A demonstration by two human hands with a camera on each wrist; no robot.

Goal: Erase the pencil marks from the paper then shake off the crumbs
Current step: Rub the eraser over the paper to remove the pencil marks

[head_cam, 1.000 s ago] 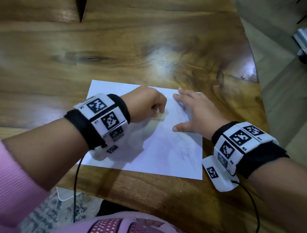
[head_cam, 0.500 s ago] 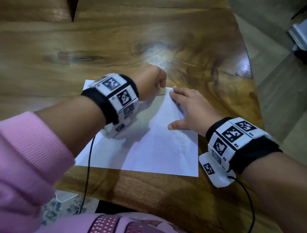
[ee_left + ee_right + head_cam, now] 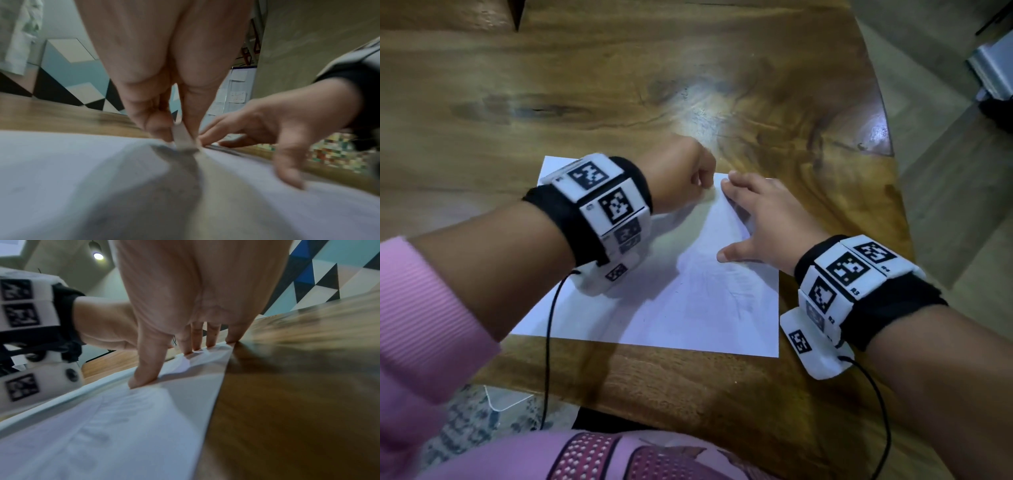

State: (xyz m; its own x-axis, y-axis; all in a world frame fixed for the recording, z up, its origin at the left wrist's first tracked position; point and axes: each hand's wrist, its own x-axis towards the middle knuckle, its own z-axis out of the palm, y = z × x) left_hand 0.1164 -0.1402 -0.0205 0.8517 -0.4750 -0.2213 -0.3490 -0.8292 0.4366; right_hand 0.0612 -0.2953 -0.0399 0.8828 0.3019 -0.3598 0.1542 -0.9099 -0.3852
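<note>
A white paper (image 3: 681, 308) lies flat on the wooden table (image 3: 619, 85), near its front edge. The left hand (image 3: 681, 174) is curled into a fist at the sheet's far edge, its fingers (image 3: 156, 126) pinching a small pale eraser (image 3: 183, 138) whose tip presses on the paper. The right hand (image 3: 767, 219) rests flat and spread on the sheet's far right corner, fingertips (image 3: 144, 378) and thumb pressing it down. Faint pencil marks (image 3: 736, 294) show on the right part of the sheet.
</note>
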